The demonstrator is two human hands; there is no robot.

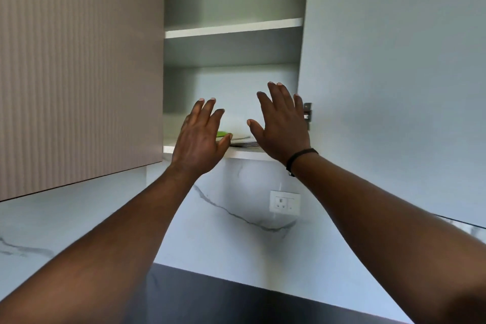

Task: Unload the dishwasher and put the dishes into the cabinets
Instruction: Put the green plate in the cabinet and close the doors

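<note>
Where hands [200,137] overlap: green item [222,133], flat dishes [240,137], half-hidden

Head view looks up, close to the open cabinet [231,31].

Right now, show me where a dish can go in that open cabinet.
The middle shelf shows bare from wall to wall. The bottom shelf is taken in the middle by flat plates and a green thing between both hands.

The closed cabinet door [79,68] on the left has a matt, ribbed finish. The open door [394,73] on the right and the shelves [234,27] look smooth and matt. The backsplash [223,218] is smooth veined marble; the countertop [210,297] is dark and matt.
</note>
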